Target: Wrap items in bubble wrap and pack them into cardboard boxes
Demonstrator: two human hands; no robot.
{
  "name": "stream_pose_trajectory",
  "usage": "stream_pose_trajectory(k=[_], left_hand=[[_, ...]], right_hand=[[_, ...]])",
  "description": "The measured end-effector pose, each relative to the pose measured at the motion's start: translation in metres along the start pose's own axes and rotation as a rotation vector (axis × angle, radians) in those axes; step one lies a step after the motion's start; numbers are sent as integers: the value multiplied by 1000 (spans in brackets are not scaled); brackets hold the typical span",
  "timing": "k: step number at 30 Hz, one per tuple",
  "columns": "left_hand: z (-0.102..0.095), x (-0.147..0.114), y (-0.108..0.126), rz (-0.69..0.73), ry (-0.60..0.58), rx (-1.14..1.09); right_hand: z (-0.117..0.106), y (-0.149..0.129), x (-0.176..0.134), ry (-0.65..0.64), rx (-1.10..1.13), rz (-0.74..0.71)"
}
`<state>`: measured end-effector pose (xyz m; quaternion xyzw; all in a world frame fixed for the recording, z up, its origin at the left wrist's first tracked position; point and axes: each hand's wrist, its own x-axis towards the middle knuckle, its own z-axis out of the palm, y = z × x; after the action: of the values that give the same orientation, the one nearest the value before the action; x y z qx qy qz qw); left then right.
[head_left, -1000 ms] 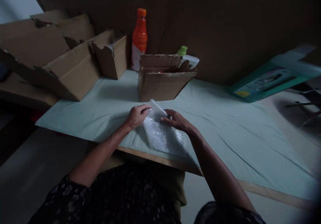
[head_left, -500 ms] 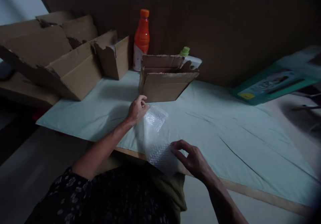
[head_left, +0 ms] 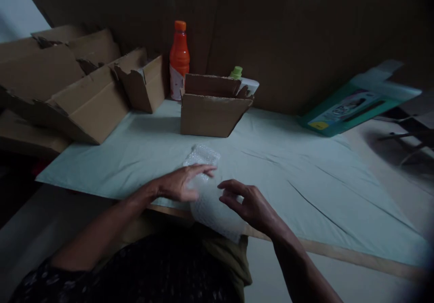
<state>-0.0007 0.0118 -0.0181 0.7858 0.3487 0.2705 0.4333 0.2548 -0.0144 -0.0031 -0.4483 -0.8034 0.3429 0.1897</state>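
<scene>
A clear bubble-wrap sheet (head_left: 213,208) lies on the cloth near the table's front edge, its lower end hanging over. My left hand (head_left: 186,183) is above its left side, fingers stretched out and thumb apart, slightly blurred. Across from it, my right hand (head_left: 251,203) hovers at the sheet's right side, thumb and forefinger bent with a gap between them. Neither hand grips anything visible. Beyond the sheet stands an open cardboard box (head_left: 206,115), with the contents hidden.
Several cardboard boxes (head_left: 91,106) crowd the left. Behind the middle box stand an orange bottle (head_left: 179,61) and a white bottle with a green cap (head_left: 236,72). A green liquid jug (head_left: 352,101) is at the right. Pale green cloth (head_left: 288,158) covers the table.
My left hand has come away from the bubble wrap's far corner, nearer to me, and spread its fingers. My right hand has moved slightly up and left. The view has shifted a little.
</scene>
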Motion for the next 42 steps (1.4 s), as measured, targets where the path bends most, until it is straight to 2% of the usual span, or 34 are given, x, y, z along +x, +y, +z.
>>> stream_pose_trajectory(k=[2, 4, 7, 10, 12, 15, 18, 21, 23, 26, 29, 32, 35, 37, 39, 42], left_hand=[[12, -19, 16, 10, -62, -6], [19, -34, 22, 0, 2, -3], [24, -58, 14, 13, 153, -16], [29, -83, -2, -24, 295, -34], [33, -96, -9, -39, 333, -63], [38, -106, -15, -34, 322, -71], [42, -110, -15, -28, 309, -46], [46, -115, -14, 25, 301, -63], [47, -117, -13, 57, 308, -103], [48, -111, -10, 38, 355, -160], [49, -93, -12, -139, 396, -174], [52, -77, -16, -342, 422, -110], [48, -76, -21, -328, 370, -60], [34, -76, -26, -277, 363, -67], [11, -67, -35, -243, 444, -81], [-26, -24, -53, -213, 638, -62]], right_hand=[[-6, -17, 6, -38, -14, -48], [-9, -33, 10, -68, 49, -119], [-7, -45, 11, -23, 348, -253], [2, -36, 4, 28, 575, -286], [11, -19, 1, 14, 566, -218], [22, 10, 13, 128, 326, -17], [34, 33, 50, 253, -114, 175], [45, 39, 94, 219, -493, 196], [47, 33, 115, 192, -570, 145], [40, 24, 133, 279, -592, 69], [30, 29, 141, 444, -639, 0], [24, 52, 138, 465, -606, -37], [18, 83, 128, 479, -502, -31], [7, 101, 126, 539, -396, 3], [-8, 114, 134, 601, -275, 74], [-25, 124, 158, 633, -88, 191]])
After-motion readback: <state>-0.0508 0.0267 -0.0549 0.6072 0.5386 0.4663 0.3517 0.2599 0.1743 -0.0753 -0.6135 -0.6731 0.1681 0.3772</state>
